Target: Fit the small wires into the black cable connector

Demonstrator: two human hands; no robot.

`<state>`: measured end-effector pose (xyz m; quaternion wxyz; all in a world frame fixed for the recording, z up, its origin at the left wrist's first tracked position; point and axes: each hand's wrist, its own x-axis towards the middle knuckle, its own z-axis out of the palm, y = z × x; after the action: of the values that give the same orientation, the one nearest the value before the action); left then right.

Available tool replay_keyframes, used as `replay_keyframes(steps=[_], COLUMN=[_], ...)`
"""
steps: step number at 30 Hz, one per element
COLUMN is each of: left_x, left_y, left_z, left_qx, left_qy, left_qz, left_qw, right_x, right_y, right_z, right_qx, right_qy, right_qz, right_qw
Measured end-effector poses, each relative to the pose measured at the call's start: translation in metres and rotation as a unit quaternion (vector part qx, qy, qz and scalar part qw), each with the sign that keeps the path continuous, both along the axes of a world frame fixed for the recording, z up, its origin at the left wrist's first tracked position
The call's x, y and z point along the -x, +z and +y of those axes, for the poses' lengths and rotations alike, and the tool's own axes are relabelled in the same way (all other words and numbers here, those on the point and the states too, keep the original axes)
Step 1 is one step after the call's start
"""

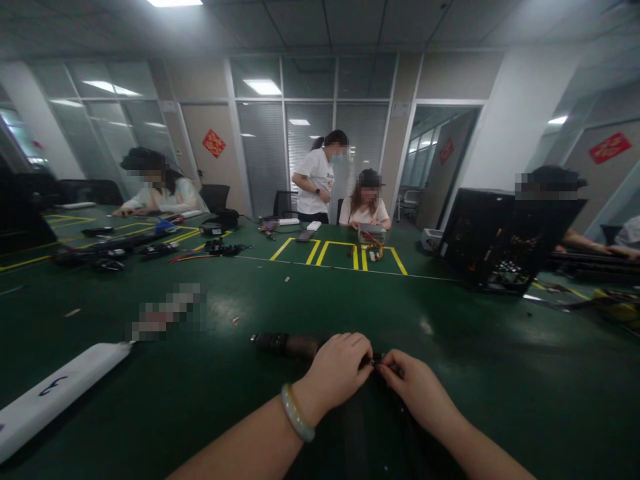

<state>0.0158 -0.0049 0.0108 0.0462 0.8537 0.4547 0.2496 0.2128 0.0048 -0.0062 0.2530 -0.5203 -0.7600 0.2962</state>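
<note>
On the broad dark green tabletop (pixel 210 413), we seem to be at a close fitting or adjusting step, both hands meeting at the right end of a dark, slim, cylindrical handheld tool (pixel 303 348). Our left hand (pixel 341 367) curls over the tool's body, its thumb and forefinger drawn together near that end; our right hand (pixel 415 387) pinches what looks like a small black end piece (pixel 379 358) between thumb and forefinger. As we judge it, the next move calls for a firm left hold on the body, with light, well-aligned pressure from the right fingertips. The tool lies on its side in front of us, well apart from the long white plastic bar (pixel 65 393) at our left. Its tubular body looks smooth and brownish black, though our left hand covers much of it; a ridged black collar (pixel 277 343) follows, narrowing leftward to a small shiny metallic tip (pixel 253 339). Exactly how the black piece meets the tool we cannot tell, since our fingers and the dim light hide the joint.
</note>
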Motion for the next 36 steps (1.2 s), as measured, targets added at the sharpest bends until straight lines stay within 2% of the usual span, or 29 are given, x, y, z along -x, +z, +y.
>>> replay_keyframes(steps=[9, 17, 25, 31, 36], left_x=[0.0011, -0.0002, -0.0002, -0.0013, -0.0006], left_y=[0.0021, 0.0041, 0.0047, 0.004, 0.005], left_z=[0.0005, -0.0015, -0.0015, -0.0021, -0.0017], left_qx=[-0.01, 0.009, 0.001, 0.005, 0.003], left_qy=[-0.035, 0.003, -0.024, 0.007, -0.007], left_qz=[0.023, 0.003, 0.03, 0.015, 0.016], left_qw=[0.999, 1.0, 0.999, 1.0, 1.0], right_x=[0.0001, 0.0007, -0.0002, 0.0012, 0.0008], right_y=[0.0003, 0.004, 0.001, 0.0049, 0.0045], right_z=[0.0003, -0.0029, 0.0001, -0.0021, -0.0017], right_qx=[0.002, 0.015, -0.001, 0.004, 0.004], right_qy=[-0.003, -0.004, 0.0, 0.002, 0.001], right_qz=[-0.008, -0.005, -0.011, -0.005, -0.005], right_qw=[1.0, 1.0, 1.0, 1.0, 1.0])
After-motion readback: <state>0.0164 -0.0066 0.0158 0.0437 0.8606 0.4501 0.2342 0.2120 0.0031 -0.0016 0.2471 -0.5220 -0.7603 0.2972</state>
